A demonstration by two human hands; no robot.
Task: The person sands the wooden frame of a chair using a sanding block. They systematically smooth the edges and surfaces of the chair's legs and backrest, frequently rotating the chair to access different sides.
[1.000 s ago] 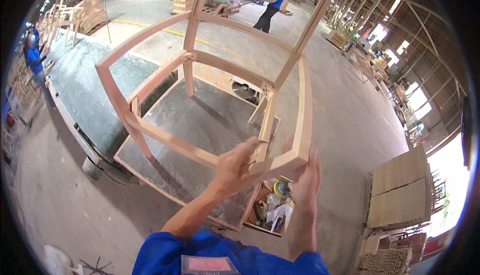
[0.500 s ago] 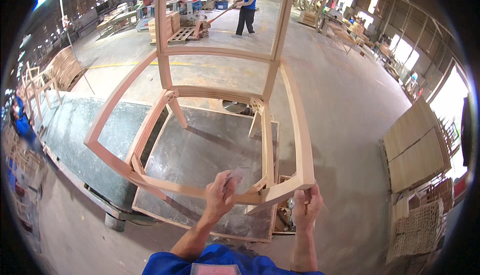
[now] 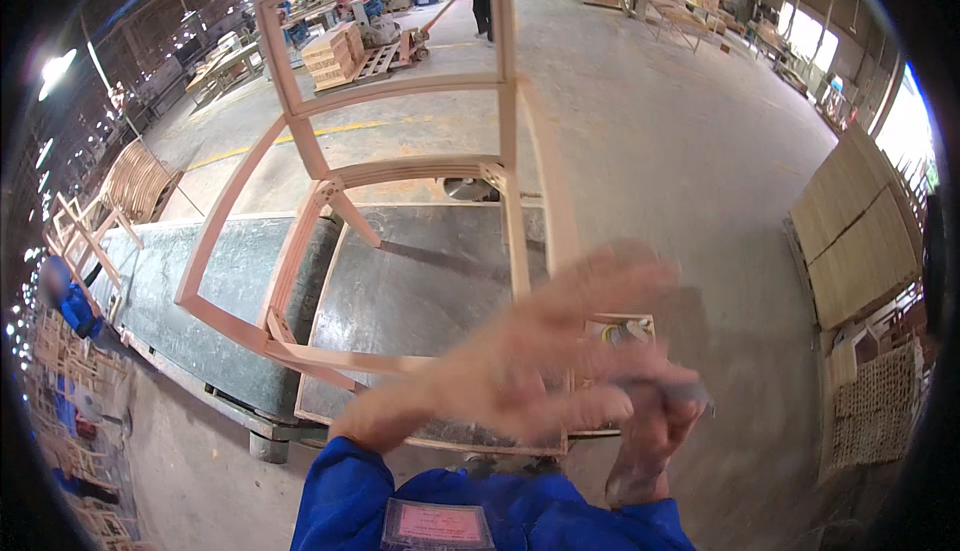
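A bare wooden armchair frame (image 3: 400, 95) stands on a dark, wood-edged board (image 3: 400, 296) in front of me. My left hand (image 3: 510, 366) crosses before the front right part of the chair, blurred by motion, with its fingers stretched apart. Close by, my right hand (image 3: 648, 441) is raised at the right, its fingers closed around a thin dark grey piece (image 3: 686, 391) that looks like sandpaper. Behind my left hand, the chair's front right corner and part of its right arm are hidden.
A long grey-green worktable (image 3: 150, 276) adjoins the board on the left. Small items lie in a wooden box (image 3: 640, 326) beside the board. Stacked brown panels (image 3: 860, 241) stand at right. Workers are at the far back (image 3: 482, 6) and left (image 3: 78, 309), with a loaded pallet (image 3: 360, 68) behind the chair.
My left hand has left the chair's front rail and swung right, opening. My right hand has come off the chair's arm corner and now holds the grey piece, earlier in my left. The view has shifted.
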